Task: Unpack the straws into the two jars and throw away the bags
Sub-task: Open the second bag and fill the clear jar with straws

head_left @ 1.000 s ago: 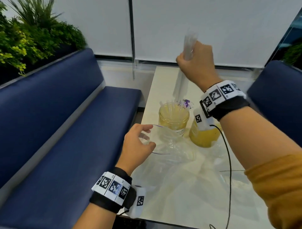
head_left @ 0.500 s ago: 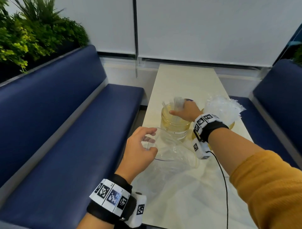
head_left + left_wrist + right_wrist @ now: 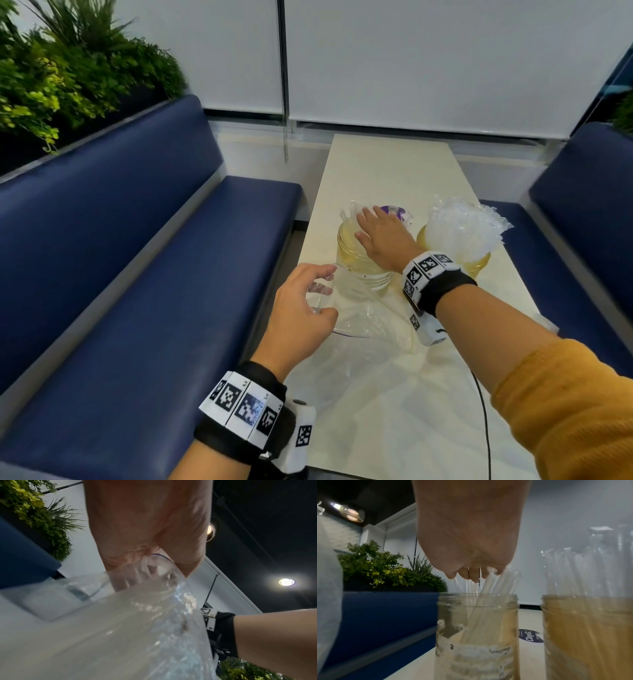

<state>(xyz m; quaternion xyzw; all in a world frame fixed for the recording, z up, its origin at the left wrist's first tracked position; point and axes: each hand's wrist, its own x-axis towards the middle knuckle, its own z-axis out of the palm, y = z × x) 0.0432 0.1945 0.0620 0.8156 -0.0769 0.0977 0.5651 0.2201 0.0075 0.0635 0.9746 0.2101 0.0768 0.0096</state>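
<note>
Two glass jars stand mid-table. The left jar (image 3: 363, 270) (image 3: 477, 628) holds a few clear straws (image 3: 489, 588). The amber right jar (image 3: 476, 263) (image 3: 587, 628) is packed with a bundle of straws (image 3: 462, 229). My right hand (image 3: 366, 226) (image 3: 474, 574) lies over the left jar's mouth, its fingers straight and touching the straw tops. My left hand (image 3: 323, 291) (image 3: 154, 561) pinches the open mouth of a clear plastic bag (image 3: 359, 318) (image 3: 137, 615) just in front of the left jar. The bag's body lies crumpled on the table toward me.
The narrow cream table (image 3: 387, 164) runs between two blue benches, one on the left (image 3: 137, 274) and one on the right (image 3: 582, 222). A round purple label (image 3: 394, 212) (image 3: 530, 635) lies behind the left jar. Plants (image 3: 68, 68) top the left bench. A black cable (image 3: 483, 411) hangs from my right wrist.
My right hand came down from high above the table with a bunch of straws, set them in the left jar and let go. My left hand stayed on the bag.
</note>
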